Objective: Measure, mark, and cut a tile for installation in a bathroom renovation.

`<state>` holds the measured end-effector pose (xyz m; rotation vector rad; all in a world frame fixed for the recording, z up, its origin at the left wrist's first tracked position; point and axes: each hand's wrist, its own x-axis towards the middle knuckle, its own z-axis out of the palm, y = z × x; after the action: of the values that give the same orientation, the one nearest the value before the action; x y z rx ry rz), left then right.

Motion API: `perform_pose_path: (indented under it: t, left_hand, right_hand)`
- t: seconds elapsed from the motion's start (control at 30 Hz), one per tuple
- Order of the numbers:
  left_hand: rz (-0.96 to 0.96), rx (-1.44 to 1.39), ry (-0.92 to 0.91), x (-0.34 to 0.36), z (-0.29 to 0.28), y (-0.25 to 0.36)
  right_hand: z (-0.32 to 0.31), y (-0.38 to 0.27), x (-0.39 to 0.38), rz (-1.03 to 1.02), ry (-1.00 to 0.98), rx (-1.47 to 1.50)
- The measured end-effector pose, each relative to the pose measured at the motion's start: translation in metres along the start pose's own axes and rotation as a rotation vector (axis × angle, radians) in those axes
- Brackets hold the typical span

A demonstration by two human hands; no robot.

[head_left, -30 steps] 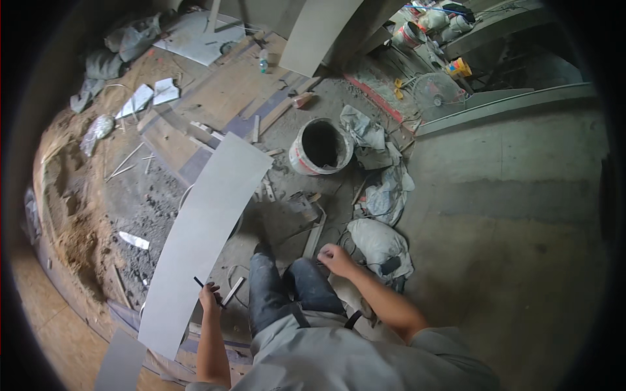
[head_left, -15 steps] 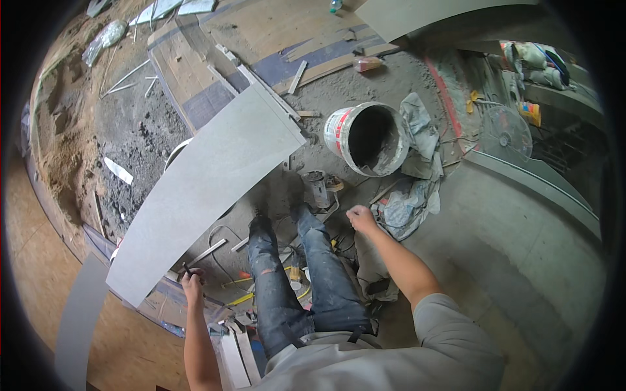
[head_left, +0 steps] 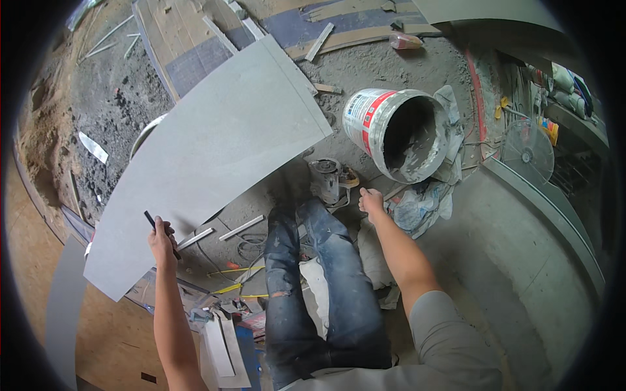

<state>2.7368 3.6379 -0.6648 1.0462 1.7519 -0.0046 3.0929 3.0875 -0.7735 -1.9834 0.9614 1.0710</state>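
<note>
At the lower left of the frame, my left hand [head_left: 162, 242] grips a black pen [head_left: 150, 220] over the edge of a large grey panel [head_left: 202, 156], which spans the left and centre. Near the centre, my right hand [head_left: 371, 202] is curled closed, below a mortar-smeared bucket [head_left: 370, 117]; I cannot tell whether it holds anything.

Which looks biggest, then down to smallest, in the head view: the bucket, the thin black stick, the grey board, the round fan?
1. Grey board
2. Bucket
3. Round fan
4. Thin black stick

Nearness to the camera may fool us about real sizes.
</note>
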Motion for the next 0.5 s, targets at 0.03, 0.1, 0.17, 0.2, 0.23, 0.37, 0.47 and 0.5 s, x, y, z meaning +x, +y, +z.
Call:
perform_pose_path:
  t: [0.03,0.1,0.17,0.2,0.23,0.37,0.47,0.5]
  left_hand:
    - [-0.009,-0.032,0.032,0.002,0.003,-0.019]
    - [-0.039,-0.053,0.082,0.004,0.013,-0.060]
    - [-0.048,-0.079,0.219,0.003,-0.030,-0.094]
    - [-0.057,-0.053,0.253,-0.002,-0.055,-0.108]
    - [-0.087,-0.100,0.260,-0.002,-0.042,-0.127]
    - [-0.089,-0.097,0.298,-0.009,-0.033,-0.165]
    - [-0.045,-0.063,0.230,0.003,-0.022,-0.148]
    - [-0.041,-0.045,0.161,0.007,-0.024,-0.135]
  right_hand:
    - [0.001,0.001,0.009,0.007,0.012,-0.018]
    - [0.009,-0.018,0.031,-0.068,0.060,0.123]
    - [0.077,-0.057,0.017,-0.265,-0.011,0.262]
    - [0.108,-0.088,-0.002,-0.252,-0.139,0.346]
    - [0.099,-0.128,0.014,-0.361,-0.227,0.287]
    - [0.152,-0.247,-0.056,-0.834,-0.447,-0.215]
    - [0.190,-0.244,-0.082,-1.035,-0.109,-0.697]
    - [0.193,-0.243,-0.092,-1.039,-0.098,-0.707]
